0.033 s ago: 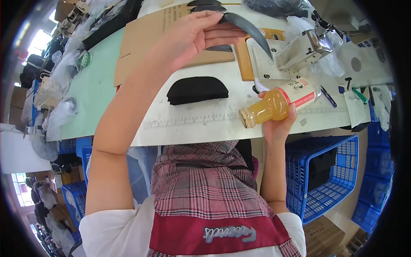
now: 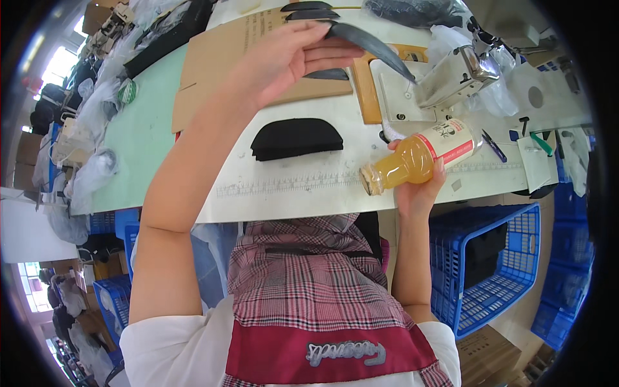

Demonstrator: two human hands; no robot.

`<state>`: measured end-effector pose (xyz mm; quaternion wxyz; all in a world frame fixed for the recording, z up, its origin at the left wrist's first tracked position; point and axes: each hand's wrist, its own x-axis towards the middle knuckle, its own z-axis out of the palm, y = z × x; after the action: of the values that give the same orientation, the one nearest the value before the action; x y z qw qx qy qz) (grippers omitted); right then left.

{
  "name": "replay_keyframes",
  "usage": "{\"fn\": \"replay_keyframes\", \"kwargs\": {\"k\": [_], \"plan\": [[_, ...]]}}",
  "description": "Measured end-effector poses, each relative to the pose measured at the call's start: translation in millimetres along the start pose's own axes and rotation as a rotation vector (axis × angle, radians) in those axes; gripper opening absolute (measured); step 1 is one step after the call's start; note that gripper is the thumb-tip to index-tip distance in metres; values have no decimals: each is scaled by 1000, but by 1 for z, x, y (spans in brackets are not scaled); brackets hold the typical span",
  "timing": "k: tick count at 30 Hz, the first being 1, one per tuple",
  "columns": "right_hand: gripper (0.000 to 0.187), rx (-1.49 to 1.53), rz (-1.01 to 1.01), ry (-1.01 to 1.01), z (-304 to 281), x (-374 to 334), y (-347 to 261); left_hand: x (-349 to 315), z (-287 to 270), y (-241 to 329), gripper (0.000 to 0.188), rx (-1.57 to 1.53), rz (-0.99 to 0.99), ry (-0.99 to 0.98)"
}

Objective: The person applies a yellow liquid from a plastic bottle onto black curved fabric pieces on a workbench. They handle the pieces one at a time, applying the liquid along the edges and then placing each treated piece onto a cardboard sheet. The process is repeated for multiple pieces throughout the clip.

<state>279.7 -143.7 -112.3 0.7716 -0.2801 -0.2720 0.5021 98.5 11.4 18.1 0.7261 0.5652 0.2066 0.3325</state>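
My left hand (image 2: 290, 61) reaches over the cardboard sheet, with thumb and fingers pinched on one end of a thin, dark, curved crescent piece (image 2: 374, 45). The piece's free tip points right, toward the sewing machine. A glass bottle of orange-yellow drink (image 2: 419, 158), with a cream and red label, rests in my right hand (image 2: 419, 190), tilted with its mouth end toward the lower left. The fingers wrap its body from below and behind. Between my arms, a black half-moon stack of fabric pieces (image 2: 298, 138) lies on the white table (image 2: 277, 203).
A sewing machine (image 2: 451, 77) stands at the far right beside a wooden-coloured board (image 2: 367, 97). More dark crescent pieces (image 2: 329, 74) lie on the cardboard sheet (image 2: 203, 84). A pen (image 2: 494, 147) lies right of the bottle. A blue crate (image 2: 454, 277) stands below the table's right edge.
The curved piece has swung slightly, its free tip moving a little up and right. My left hand has shifted slightly; the bottle and right hand stay nearly in place.
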Motion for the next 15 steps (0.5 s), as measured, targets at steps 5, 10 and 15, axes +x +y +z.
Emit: {"fn": "replay_keyframes", "kwargs": {"k": [5,10,15], "plan": [[62,-35,24,-10,-3,0,2,-2,-53,-42,31,95,-180,170],[64,-109,38,-10,1,-1,-2,-20,-79,-59,28,178,-315,240],[64,-115,22,12,2,-2,0,-20,-92,-63,24,381,-369,303]]}}
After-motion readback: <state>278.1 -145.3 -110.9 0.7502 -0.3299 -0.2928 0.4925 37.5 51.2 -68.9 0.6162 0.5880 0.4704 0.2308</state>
